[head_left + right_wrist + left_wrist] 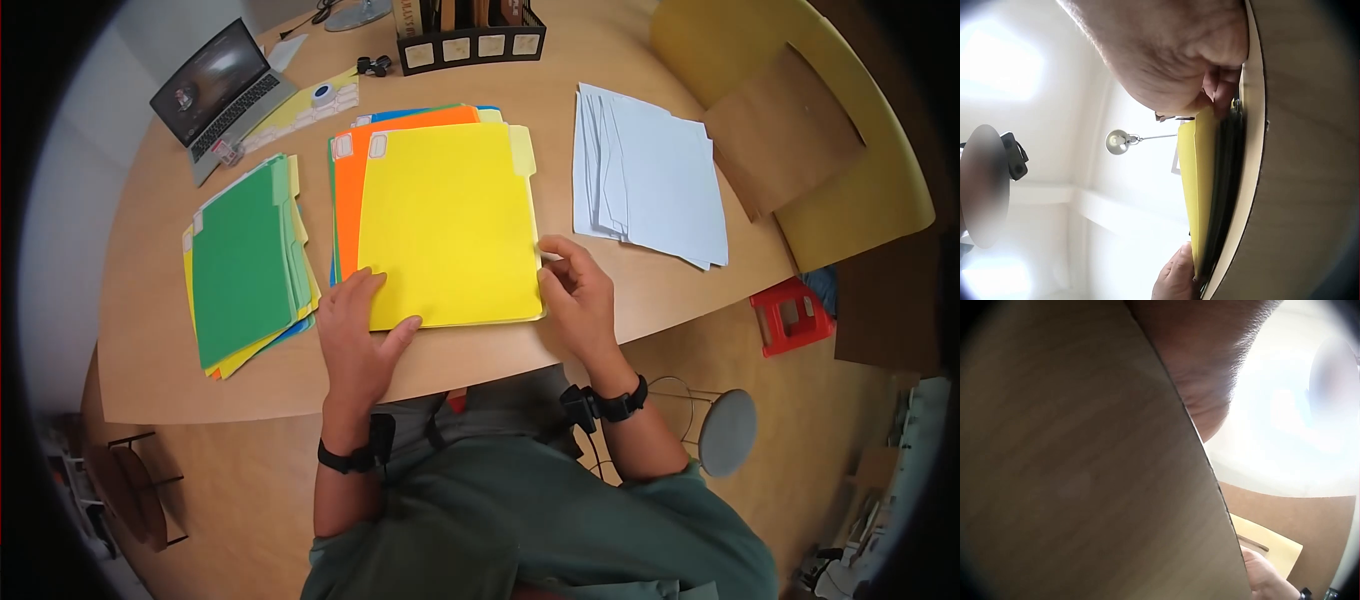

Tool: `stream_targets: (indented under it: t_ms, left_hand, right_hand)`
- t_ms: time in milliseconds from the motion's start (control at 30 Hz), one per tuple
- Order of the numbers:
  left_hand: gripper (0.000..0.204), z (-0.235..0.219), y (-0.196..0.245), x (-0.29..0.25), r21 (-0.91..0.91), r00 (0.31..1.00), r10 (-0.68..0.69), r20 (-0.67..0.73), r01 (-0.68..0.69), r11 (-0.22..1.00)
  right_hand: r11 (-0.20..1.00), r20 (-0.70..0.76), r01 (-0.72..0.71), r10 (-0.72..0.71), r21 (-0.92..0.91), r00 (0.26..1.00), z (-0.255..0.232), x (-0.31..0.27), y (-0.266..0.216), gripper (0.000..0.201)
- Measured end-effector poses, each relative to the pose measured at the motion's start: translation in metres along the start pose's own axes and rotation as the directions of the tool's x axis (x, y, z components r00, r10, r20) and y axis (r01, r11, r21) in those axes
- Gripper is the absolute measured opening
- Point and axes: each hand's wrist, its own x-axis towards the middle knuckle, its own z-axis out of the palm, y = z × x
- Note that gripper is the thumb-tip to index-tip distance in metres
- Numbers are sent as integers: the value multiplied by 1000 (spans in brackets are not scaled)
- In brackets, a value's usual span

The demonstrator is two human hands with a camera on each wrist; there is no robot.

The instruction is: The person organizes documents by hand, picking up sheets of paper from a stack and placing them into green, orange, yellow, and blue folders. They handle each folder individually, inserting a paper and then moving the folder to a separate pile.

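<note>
Two hands at a yellow folder's edges

The yellow folder (445, 230) lies on top of the middle stack on the table (600, 50), its near edge toward the person, an orange folder (349, 190) showing beneath. The left hand (358, 335) rests at its near left corner, fingers extended and loosely spread, thumb angled out over the near edge, gripping nothing. The right hand (580, 300) is at the right edge, fingers bent, pinching the folder's edge between thumb and fingertips. Both forearms reach forward, a black strap at each wrist. Left of the stack is a green-topped folder pile (245, 260); right, white papers (665, 180).
</note>
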Motion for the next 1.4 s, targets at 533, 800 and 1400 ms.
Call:
stream_targets:
  t_ms: [533, 800, 1400]
  left_hand:
    - [50, 4, -7, -3, -9, 997, 67, -48, -68, 998]
    - [30, 9, -13, -7, -327, 919, -314, -239, 228, 917]
    - [29, 2, -8, -19, -361, 968, -28, -250, -66, 930]
  right_hand:
    - [997, 19, 75, -75, 1, 997, 10, 2, 4, 37]
    - [990, 3, 80, -80, -118, 997, 10, -2, 1, 40]
    - [992, -155, 58, -41, 109, 987, 3, 4, 0, 51]
